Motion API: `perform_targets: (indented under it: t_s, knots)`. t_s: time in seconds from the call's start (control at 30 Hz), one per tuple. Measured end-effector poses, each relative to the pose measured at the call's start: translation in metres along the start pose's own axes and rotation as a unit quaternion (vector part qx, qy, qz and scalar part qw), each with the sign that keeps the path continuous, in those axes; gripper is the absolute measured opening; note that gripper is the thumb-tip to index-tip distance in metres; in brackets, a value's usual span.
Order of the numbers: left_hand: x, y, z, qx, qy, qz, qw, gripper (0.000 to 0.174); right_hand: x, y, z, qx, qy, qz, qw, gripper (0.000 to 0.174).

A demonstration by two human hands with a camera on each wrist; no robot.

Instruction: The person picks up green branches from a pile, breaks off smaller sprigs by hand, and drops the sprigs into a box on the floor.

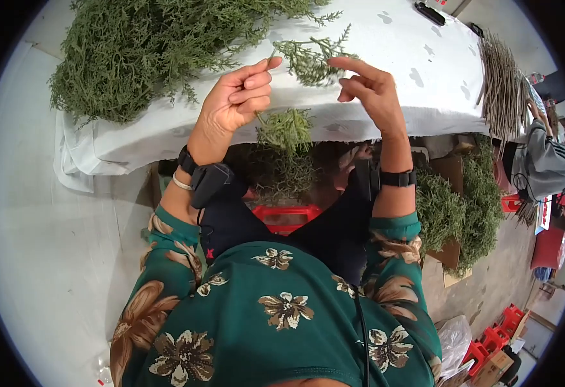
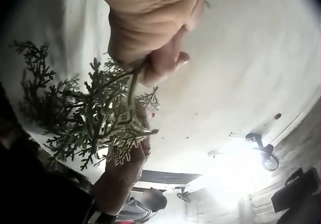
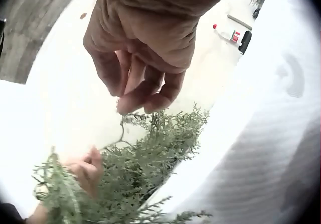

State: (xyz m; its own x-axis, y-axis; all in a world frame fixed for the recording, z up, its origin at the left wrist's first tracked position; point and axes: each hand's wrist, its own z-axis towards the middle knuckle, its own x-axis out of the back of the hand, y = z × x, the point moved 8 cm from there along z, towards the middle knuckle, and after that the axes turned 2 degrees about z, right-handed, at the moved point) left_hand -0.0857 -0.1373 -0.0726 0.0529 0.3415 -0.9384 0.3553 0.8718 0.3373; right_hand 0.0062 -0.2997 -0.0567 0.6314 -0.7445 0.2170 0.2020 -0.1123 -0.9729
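Note:
In the head view my left hand [image 1: 240, 95] pinches the thin stem of a green sprig [image 1: 311, 61] between thumb and index finger, above the white-covered table. My right hand [image 1: 374, 90] is at the sprig's right side, index finger stretched towards the leaves and thumb apart from it. The left wrist view shows the left hand [image 2: 155, 31] on the stem, with the leafy sprig [image 2: 98, 108] hanging down. In the right wrist view the right hand's [image 3: 143, 48] bent fingers are over the greenery; whether they touch it I cannot tell.
A large green pile [image 1: 127, 58] covers the table's left part. More greenery [image 1: 285, 132] is at the table's front edge, below my hands. Brown sticks [image 1: 501, 84] lie at the right end. Leafy bunches [image 1: 440, 209] and red stools [image 1: 508, 322] are at the right.

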Motion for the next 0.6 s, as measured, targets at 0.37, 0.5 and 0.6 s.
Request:
perform_targets:
  t_s: [0.37,0.5,0.6]
  knots:
    - [-0.011,-0.001,0.035,-0.085,0.011,-0.104,0.991,0.023,-0.089,-0.017,-0.028,0.081,0.033,0.304,0.949,0.069]
    - [-0.004,0.009,0.039,-0.141,0.039,-0.023,0.989,0.022,-0.109,0.012,-0.028,-0.094,-0.025,0.375,0.922,0.046]
    - [0.009,0.02,0.034,-0.143,0.06,0.034,0.987,0.021,-0.113,0.019,-0.035,-0.165,-0.063,0.341,0.923,0.029]
